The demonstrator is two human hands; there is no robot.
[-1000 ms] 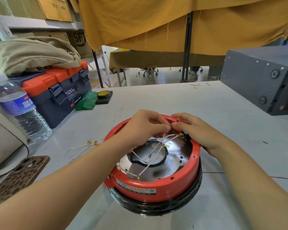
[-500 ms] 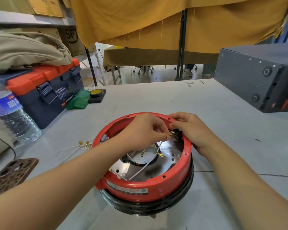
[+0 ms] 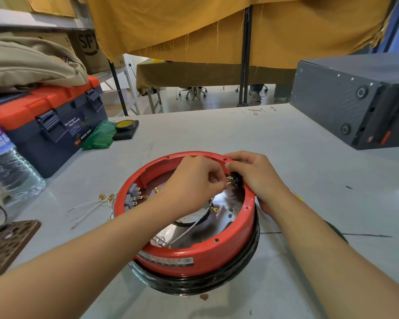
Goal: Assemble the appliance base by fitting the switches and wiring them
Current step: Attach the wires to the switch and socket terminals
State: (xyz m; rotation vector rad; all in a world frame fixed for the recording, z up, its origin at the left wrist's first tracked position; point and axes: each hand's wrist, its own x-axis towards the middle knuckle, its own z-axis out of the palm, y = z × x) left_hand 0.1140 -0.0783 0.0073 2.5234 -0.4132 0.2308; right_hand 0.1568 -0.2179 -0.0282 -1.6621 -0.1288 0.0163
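Since the earlier frame both hands have drawn in tighter over the base's [image 3: 194,256] far-right rim, at about 1 o'clock, and the white wire that was stretched high across the opening now sags lower. The left hand [image 3: 194,180] has its grip closed, pinching a brass terminal [image 3: 229,180] at its fingertips. The right hand [image 3: 256,178] curls over the red rim, gripping it beside a dark switch [image 3: 236,178] (mostly hidden by the fingers). A white wire [image 3: 189,229] runs down across the shiny plate toward 6 o'clock. Grey switches [image 3: 133,195] sit inside the rim at 9 o'clock. The base stands mid-worktop [image 3: 217,134]; loose wires [image 3: 90,206] lie just left of it, a toolbox [image 3: 48,125] and bottle [image 3: 7,166] farther left.
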